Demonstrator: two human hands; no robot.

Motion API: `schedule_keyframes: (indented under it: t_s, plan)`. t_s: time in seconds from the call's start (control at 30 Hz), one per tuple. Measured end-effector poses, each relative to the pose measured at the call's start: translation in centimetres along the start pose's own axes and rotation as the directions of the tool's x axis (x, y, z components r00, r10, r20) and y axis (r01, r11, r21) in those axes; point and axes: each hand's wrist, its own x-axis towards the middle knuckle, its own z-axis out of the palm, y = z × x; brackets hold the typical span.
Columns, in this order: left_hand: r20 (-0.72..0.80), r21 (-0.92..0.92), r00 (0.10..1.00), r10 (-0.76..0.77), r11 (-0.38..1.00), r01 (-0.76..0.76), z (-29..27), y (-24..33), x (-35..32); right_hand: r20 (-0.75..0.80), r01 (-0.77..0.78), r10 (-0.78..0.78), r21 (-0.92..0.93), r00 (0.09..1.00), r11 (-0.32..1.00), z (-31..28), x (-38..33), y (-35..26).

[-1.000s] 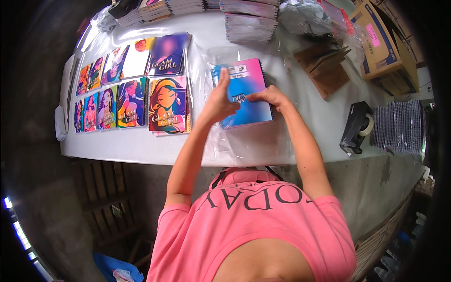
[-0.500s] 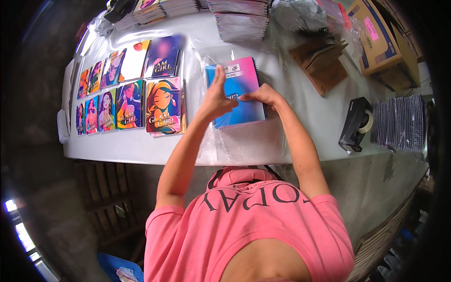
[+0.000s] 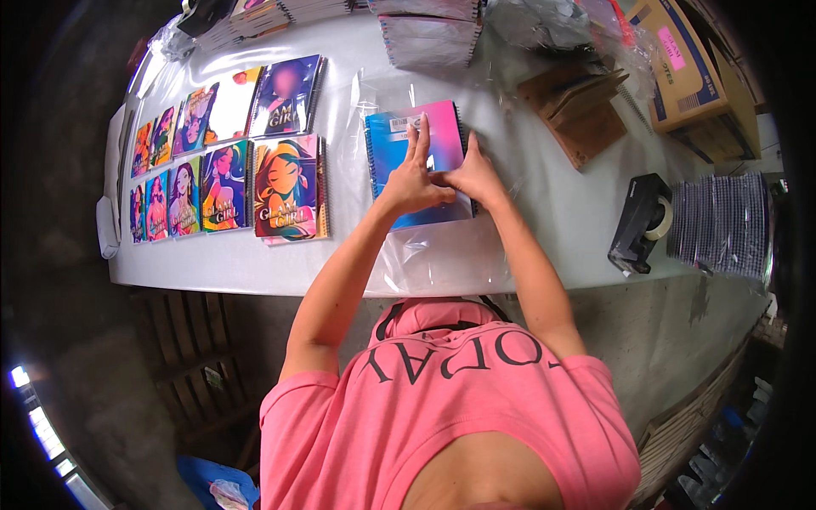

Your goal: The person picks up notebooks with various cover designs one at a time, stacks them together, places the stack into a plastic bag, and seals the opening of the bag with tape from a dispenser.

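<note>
Left hand point(image 3: 415, 186) wide, fingers extended over blue-pink notebook point(image 3: 446, 144); right hand point(image 3: 477, 179) also wide, at its right edge, thumb inward. Black tape dispenser point(image 3: 631, 223) well apart, right.

Two hands point(image 3: 411, 184), ten laid-out notebook covers point(image 3: 224, 189)

On the white table point(image 3: 195, 268), a black tape dispenser point(image 3: 631, 219) stands at right, a brown stand point(image 3: 595, 138) and cardboard box point(image 3: 699, 95) beyond it.
</note>
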Motion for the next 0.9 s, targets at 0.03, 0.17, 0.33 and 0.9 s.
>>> schedule_keyframes:
  t_s: [0.03,0.17,0.33,0.9]
  plan:
    - [0.057,-0.153,0.998,-0.025,0.988,0.034,-0.3,0.0,-0.3,0.240,-0.047,0.030,0.065,0.970,0.997,-0.7,-0.2,-0.7]
    - [0.199,-0.431,0.980,0.022,0.900,0.067,-1.0,0.4,-0.5,0.057,0.144,-0.169,0.306,0.984,0.941,2.2,1.3,2.4]
    - [-0.081,-0.550,0.997,0.010,0.834,-0.053,-3.2,-4.6,-3.1,0.100,0.111,-0.112,0.017,0.989,0.994,1.8,-0.7,-0.4]
    - [-0.467,0.078,0.884,0.026,0.997,0.012,-12.3,-9.1,16.3,0.149,0.143,-0.135,-0.042,0.980,0.989,0.9,-1.2,-0.2]
